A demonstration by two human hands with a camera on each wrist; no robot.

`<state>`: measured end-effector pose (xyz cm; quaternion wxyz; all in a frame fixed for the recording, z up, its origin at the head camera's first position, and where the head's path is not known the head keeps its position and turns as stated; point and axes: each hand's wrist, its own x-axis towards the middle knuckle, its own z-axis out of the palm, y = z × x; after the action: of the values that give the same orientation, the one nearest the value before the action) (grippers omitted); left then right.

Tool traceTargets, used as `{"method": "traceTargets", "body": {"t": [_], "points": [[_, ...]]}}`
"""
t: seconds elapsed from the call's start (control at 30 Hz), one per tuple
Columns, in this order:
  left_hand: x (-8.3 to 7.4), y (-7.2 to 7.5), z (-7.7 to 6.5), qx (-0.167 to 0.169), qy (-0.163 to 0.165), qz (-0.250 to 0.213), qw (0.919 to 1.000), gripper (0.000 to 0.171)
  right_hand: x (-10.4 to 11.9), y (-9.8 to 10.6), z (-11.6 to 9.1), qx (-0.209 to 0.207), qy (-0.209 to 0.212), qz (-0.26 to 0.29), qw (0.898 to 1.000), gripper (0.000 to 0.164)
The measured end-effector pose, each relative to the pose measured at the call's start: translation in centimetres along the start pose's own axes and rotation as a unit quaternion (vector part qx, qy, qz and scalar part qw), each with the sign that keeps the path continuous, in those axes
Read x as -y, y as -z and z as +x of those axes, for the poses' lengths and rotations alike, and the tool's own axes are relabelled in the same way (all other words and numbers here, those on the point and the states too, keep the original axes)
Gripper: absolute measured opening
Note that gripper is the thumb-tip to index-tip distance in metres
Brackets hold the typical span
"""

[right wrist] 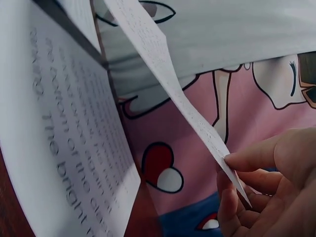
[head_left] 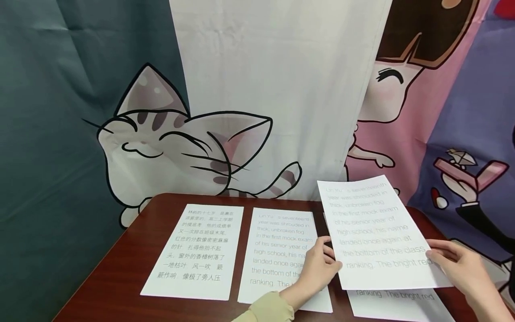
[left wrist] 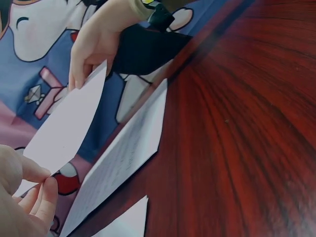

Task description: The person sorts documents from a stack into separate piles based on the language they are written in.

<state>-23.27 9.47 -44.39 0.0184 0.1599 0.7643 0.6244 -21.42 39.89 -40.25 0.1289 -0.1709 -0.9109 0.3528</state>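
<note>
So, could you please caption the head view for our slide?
Left hand and right hand hold a printed sheet above a reddish-brown table.

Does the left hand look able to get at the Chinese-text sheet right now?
Probably not without letting go: the left hand pinches the raised English-text sheet, though nothing covers the Chinese-text sheet.

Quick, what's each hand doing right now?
Left hand: pinching the left edge of the raised printed sheet.
Right hand: pinching that same sheet's right edge.
</note>
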Motion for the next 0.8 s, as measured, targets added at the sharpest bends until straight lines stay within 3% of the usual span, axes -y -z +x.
{"method": "traceTargets", "body": {"t": [0.2,0.53,0.8], "points": [[-0.2,-1.3,-0.1,0.008,0.013,0.02,0.9997,0.064,-0.5,0.0,-0.1,-0.014,-0.027,-0.038,0.999,0.042],[-0.1,-2.2,-0.1,0.027,0.026,0.071,0.9968,0.065,0.1,-0.1,-0.7,-0.043,0.006,-0.106,0.993,0.034],[0.4,-2.5,0.1,0.034,0.03,0.131,0.9904,0.063,-0.4,-0.4,-0.5,-0.014,0.023,-0.124,0.992,0.031]]}}
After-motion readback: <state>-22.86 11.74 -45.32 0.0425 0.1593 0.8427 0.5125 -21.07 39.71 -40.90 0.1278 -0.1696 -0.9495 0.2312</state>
